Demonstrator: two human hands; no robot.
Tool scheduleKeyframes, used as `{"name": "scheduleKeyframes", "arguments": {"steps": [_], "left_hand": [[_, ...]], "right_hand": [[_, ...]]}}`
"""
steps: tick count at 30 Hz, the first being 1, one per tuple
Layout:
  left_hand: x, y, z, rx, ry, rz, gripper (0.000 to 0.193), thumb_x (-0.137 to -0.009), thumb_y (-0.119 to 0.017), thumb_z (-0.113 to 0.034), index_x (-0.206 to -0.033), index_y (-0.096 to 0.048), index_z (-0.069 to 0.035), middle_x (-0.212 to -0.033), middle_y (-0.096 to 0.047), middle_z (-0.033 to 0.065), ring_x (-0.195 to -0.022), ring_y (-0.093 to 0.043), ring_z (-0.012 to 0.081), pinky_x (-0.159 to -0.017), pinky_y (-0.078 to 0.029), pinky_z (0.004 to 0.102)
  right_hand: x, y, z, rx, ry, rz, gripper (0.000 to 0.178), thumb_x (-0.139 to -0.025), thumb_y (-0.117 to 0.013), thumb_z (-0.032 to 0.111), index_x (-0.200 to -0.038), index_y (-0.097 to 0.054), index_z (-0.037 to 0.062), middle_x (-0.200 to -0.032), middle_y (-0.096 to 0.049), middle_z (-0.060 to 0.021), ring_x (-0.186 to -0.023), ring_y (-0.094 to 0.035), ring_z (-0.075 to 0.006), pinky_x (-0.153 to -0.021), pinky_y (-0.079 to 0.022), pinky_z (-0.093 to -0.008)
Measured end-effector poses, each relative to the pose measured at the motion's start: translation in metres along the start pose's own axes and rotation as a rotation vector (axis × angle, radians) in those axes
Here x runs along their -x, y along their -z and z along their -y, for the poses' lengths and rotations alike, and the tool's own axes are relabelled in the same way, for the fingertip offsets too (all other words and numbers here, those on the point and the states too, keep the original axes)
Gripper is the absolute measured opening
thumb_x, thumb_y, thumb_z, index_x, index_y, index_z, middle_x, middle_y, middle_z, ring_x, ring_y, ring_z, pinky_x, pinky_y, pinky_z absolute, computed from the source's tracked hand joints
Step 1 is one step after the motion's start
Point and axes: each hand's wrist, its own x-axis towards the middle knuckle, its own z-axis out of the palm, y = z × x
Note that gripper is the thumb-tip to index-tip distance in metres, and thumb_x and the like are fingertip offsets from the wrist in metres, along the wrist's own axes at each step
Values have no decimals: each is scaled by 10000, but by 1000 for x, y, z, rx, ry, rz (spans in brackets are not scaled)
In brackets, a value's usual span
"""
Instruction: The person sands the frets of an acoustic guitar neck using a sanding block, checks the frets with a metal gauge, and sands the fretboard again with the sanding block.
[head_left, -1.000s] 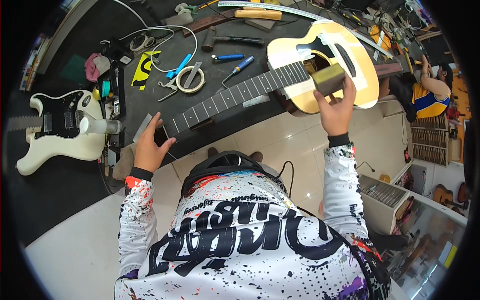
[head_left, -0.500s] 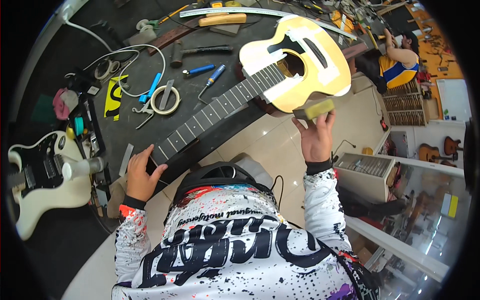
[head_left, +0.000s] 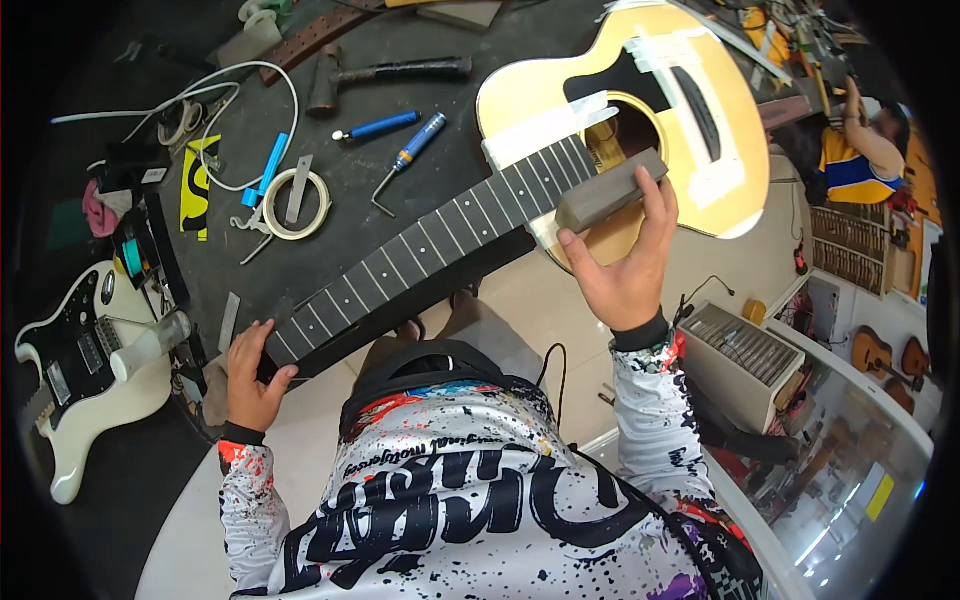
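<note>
An acoustic guitar with a pale top [head_left: 530,85] lies on the bench, its dark fretted fingerboard [head_left: 420,248] slanting down to the left. White and clear tape covers parts of the top around the sound hole and bridge. My left hand [head_left: 254,380] grips the neck's far-left end, thumb on the near side and fingers on the other; the headstock is hidden there. In my right hand [head_left: 630,280] a grey-brown rectangular block [head_left: 605,195] is held between thumb and fingers. The block is over the body end of the fingerboard, beside the sound hole; whether it touches cannot be seen.
A hammer [head_left: 400,70], a blue pen-like tool [head_left: 380,125], a blue-handled hex driver [head_left: 415,150] and a tape roll [head_left: 322,205] lie behind the neck. A white electric guitar [head_left: 85,440] stands at left. Another person [head_left: 870,150] sits at far right.
My right hand has turned the block over, its yellow face no longer showing, and brought it over the fingerboard's body end. My left hand stays at the neck's end. The view has shifted.
</note>
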Motion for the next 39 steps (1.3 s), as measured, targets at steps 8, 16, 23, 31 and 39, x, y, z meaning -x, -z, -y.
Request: {"name": "scheduleKeyframes", "arguments": {"steps": [8, 16, 23, 31, 39], "left_hand": [[-2, 0, -3, 4, 43, 7, 734, -792, -819, -245, -1455, -566, -57, -1420, -607, 183, -1365, -511, 385, -1154, -367, 469], [-8, 3, -3, 51, -22, 22, 734, -767, -849, -244, -1427, -587, -56, -1349, -655, 173, -1299, -567, 386, -1110, -412, 464], [-10, 6, -3, 84, -95, 0, 753, -755, -881, -274, -1411, -593, -42, -1244, -680, 182, -1155, -628, 380, -1008, -480, 433], [-7, 10, 5, 37, -170, 56, 887, -741, -900, -207, -1512, -486, -60, -1286, -640, 203, -1162, -615, 387, -999, -487, 408], [-9, 5, 7, 16, -262, 10, 807, -811, -847, -155, -1522, -476, -58, -1315, -637, 202, -1174, -620, 379, -1014, -480, 410]], "right_hand": [[-11, -12, 5, -21, 0, 6, 965, -749, -899, 199, -1555, -382, 75, -1506, -315, -371, -1352, -425, -501, -1116, -389, -528], [11, -38, 44, 14, 54, -19, 968, -730, -900, 235, -1552, -412, 78, -1504, -347, -364, -1328, -430, -499, -1099, -386, -536], [59, -84, 115, -15, 59, 21, 964, -721, -906, 268, -1542, -439, 78, -1533, -324, -363, -1353, -398, -524, -1117, -333, -580], [58, -104, 92, 51, 71, -190, 905, -763, -859, 334, -1536, -473, 65, -1522, -304, -398, -1339, -376, -545, -1109, -333, -592], [121, -160, 191, -95, 166, -109, 872, -745, -861, 393, -1502, -537, 104, -1555, -293, -392, -1355, -374, -531, -1119, -326, -584]]}}
